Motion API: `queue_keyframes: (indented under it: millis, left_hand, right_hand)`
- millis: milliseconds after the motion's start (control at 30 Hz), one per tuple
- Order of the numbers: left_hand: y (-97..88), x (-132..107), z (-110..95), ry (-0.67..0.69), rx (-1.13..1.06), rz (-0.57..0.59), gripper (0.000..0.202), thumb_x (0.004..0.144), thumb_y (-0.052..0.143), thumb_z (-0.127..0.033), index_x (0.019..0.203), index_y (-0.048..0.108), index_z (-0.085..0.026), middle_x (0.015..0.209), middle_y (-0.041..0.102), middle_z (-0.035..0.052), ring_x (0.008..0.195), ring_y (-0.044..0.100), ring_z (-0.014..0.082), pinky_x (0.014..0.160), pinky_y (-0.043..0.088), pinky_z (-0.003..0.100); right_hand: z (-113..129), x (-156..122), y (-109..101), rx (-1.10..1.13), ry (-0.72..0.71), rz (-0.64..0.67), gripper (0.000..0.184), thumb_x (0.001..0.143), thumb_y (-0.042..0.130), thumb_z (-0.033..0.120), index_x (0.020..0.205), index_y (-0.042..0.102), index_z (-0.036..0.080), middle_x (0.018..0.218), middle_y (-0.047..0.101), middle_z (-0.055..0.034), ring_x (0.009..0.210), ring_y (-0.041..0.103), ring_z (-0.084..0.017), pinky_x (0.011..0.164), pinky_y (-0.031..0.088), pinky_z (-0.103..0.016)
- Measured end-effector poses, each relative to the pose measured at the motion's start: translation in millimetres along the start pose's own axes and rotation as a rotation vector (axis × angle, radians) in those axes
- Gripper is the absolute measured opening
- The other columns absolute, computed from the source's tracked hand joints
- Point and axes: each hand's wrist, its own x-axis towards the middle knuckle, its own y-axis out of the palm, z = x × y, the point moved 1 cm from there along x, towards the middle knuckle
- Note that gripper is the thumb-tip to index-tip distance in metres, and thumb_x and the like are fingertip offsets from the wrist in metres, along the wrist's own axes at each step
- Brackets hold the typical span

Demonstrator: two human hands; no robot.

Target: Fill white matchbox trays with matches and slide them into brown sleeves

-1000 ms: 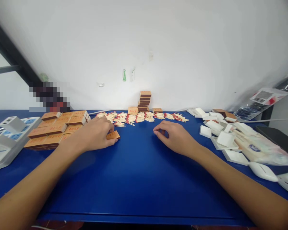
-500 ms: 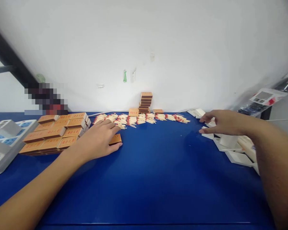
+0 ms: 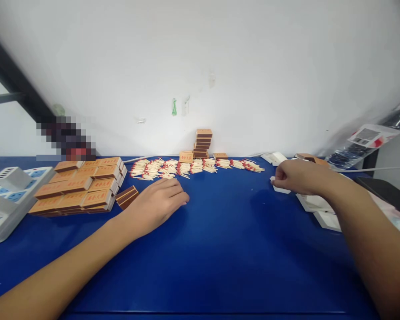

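My right hand (image 3: 291,176) is closed, its fingertips pinching the near-left end of a small white tray (image 3: 281,189). My left hand (image 3: 165,198) is low over the blue table, palm down, with its fingers together and bent. Its underside is hidden, so what it holds does not show. Behind its wrist, two brown-edged matchboxes (image 3: 127,197) lean beside a stepped pile of orange matchboxes (image 3: 70,184). Beyond both hands, red-tipped matches (image 3: 190,167) lie in a row of small heaps along the wall.
A stack of matchboxes (image 3: 203,142) stands against the wall. More white trays (image 3: 326,220) lie under my right forearm, beside a black phone-like slab (image 3: 386,193). A white power strip (image 3: 36,184) is at far left. A clear plastic packet (image 3: 363,142) leans at right.
My left hand has moved right, uncovering the leaning matchboxes, and its fingers have come together. My right hand has closed from an open reach, and the white tray has shifted slightly left.
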Motion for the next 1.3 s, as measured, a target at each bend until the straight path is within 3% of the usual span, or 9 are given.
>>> queue_keyframes:
  millis: [267,400,500,633,733,833,900,1000,1300]
  left_hand:
    - [7.9,-3,0,-0.024,-0.016,0.002,0.021,0.111,0.056,-0.029,0.107,0.073,-0.018,0.090,0.073,0.0062,0.085,0.067,0.0216,0.082,0.056,0.037]
    - [8.0,-2,-6,-0.097,-0.088,-0.029,0.027,0.110,0.061,-0.038,0.121,0.072,-0.017,0.099,0.075,0.0084,0.094,0.070,0.0241,0.091,0.058,0.041]
    - [5.8,1,-13,-0.194,-0.183,-0.034,0.056,0.101,0.070,-0.057,0.138,0.065,-0.016,0.120,0.074,0.0132,0.114,0.069,0.0297,0.104,0.056,0.048]
    - [6.7,3,-20,-0.290,-0.260,0.046,0.068,0.090,0.079,-0.066,0.136,0.067,-0.017,0.127,0.072,0.0139,0.122,0.066,0.0337,0.102,0.056,0.051]
    - [10.7,3,-21,-0.308,-0.268,0.103,0.046,0.093,0.080,-0.054,0.123,0.074,-0.020,0.122,0.072,0.0107,0.118,0.068,0.0315,0.095,0.057,0.047]
    - [12.9,2,-20,-0.316,-0.293,0.114,0.042,0.094,0.078,-0.055,0.117,0.075,-0.020,0.122,0.072,0.0095,0.117,0.068,0.0309,0.094,0.055,0.047]
    - [12.5,3,-21,-0.323,-0.314,0.099,0.051,0.094,0.078,-0.059,0.127,0.072,-0.019,0.124,0.071,0.0103,0.119,0.066,0.0314,0.098,0.054,0.048]
    - [11.4,4,-25,-0.274,-0.356,0.096,0.062,0.098,0.075,-0.058,0.145,0.063,-0.021,0.130,0.069,0.0111,0.122,0.064,0.0303,0.104,0.053,0.048]
    - [15.3,1,-25,-0.134,-0.405,0.091,0.036,0.098,0.076,-0.053,0.113,0.072,-0.020,0.121,0.072,0.0082,0.119,0.063,0.0269,0.101,0.051,0.041]
  right_hand:
    - [8,-6,-1,0.055,-0.119,-0.021,0.012,0.089,0.065,0.019,0.080,0.074,0.021,0.083,0.077,-0.0102,0.073,0.067,-0.024,0.065,0.041,-0.034]
    - [54,-31,0,0.280,-0.510,-0.194,0.014,0.094,0.062,0.025,0.087,0.073,0.023,0.081,0.073,-0.0041,0.072,0.064,-0.021,0.068,0.044,-0.031]
    - [99,-60,15,0.377,-0.817,-0.184,0.011,0.097,0.061,0.024,0.092,0.071,0.023,0.090,0.072,-0.0036,0.079,0.064,-0.019,0.072,0.045,-0.031]
    - [127,-76,31,0.397,-0.898,-0.147,0.013,0.103,0.064,0.031,0.095,0.070,0.024,0.093,0.071,-0.0032,0.077,0.063,-0.017,0.068,0.043,-0.031]
    - [108,-54,25,0.500,-0.848,-0.187,0.023,0.103,0.066,0.047,0.102,0.074,0.025,0.089,0.071,-0.0033,0.074,0.062,-0.018,0.067,0.044,-0.032]
    - [58,-12,14,0.485,-0.651,-0.424,0.028,0.101,0.064,0.049,0.095,0.075,0.024,0.081,0.071,-0.0065,0.071,0.060,-0.022,0.066,0.043,-0.037]
    - [22,16,13,0.361,-0.520,-0.506,0.024,0.098,0.068,0.044,0.089,0.074,0.023,0.087,0.072,-0.0115,0.074,0.061,-0.025,0.068,0.042,-0.041]
    - [-17,44,19,0.309,-0.360,-0.424,0.014,0.087,0.077,0.036,0.085,0.074,0.023,0.084,0.073,-0.0118,0.071,0.062,-0.027,0.066,0.041,-0.041]
    - [-23,54,32,0.345,-0.389,-0.297,0.030,0.093,0.068,0.053,0.081,0.070,0.025,0.086,0.075,-0.0146,0.076,0.067,-0.030,0.070,0.048,-0.046]
